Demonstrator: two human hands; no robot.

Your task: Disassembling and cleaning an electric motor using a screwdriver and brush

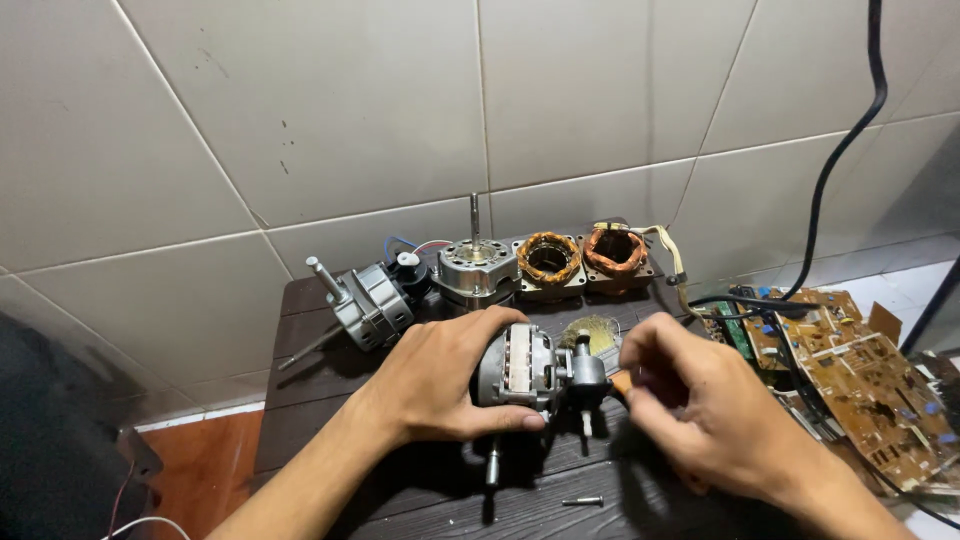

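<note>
Head view: left hand grips a grey metal fan motor on the dark wooden surface; at its three o'clock, right hand pinches fingers closed beside its black gearbox. A loose screw lies at six o'clock.

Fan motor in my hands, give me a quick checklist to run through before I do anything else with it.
1. Left hand grips the motor firmly: ok.
2. Right hand at the small gearbox end: ok; what its fingers pinch, cannot tell.
3. Loose screw in sight on the dark table: ok.
4. Other motors and copper-wound stators set back by the wall: ok.
5. Circuit boards and black cable clear of the right hand: not ok, close by.
</note>
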